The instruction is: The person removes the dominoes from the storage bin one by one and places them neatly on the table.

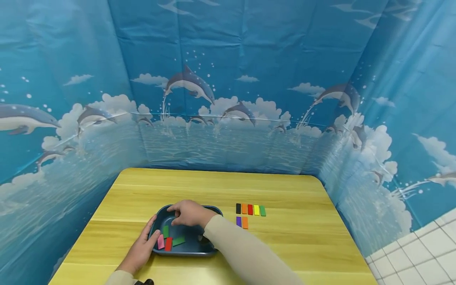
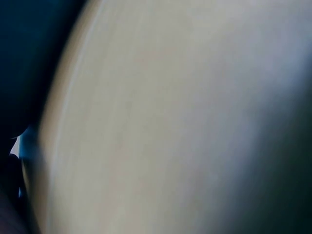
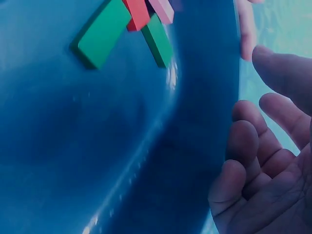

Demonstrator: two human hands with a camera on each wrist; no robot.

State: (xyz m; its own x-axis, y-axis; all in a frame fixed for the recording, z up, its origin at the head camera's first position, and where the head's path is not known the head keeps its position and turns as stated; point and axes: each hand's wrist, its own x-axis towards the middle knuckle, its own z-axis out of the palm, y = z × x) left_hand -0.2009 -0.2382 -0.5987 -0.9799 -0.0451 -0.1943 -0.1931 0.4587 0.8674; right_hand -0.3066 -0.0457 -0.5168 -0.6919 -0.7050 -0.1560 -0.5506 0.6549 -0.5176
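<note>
A dark blue plastic tray (image 1: 192, 253) stands on the table, with my left hand (image 1: 142, 246) gripping its left rim, thumb on the edge and fingers along the outer wall. Over its far left part reaches my right hand (image 1: 190, 213). In the right wrist view its fingers (image 3: 243, 139) bend loosely beside the rim, thumb apart, nothing between them. Inside lie a pink block (image 1: 161, 241), a red block (image 1: 168, 244), an upright-looking green block (image 1: 166, 231) and another green block (image 1: 179, 240), bunched near the left hand. The right sleeve hides the tray's right side.
Right of the tray, small blocks form two rows on the yellow wooden table (image 1: 292, 237): black (image 1: 238, 208), orange, red, yellow and green (image 1: 263, 210) behind, purple (image 1: 238, 221) and orange (image 1: 245, 223) in front. A dolphin-print curtain (image 1: 228, 138) surrounds the table. The left wrist view is blurred.
</note>
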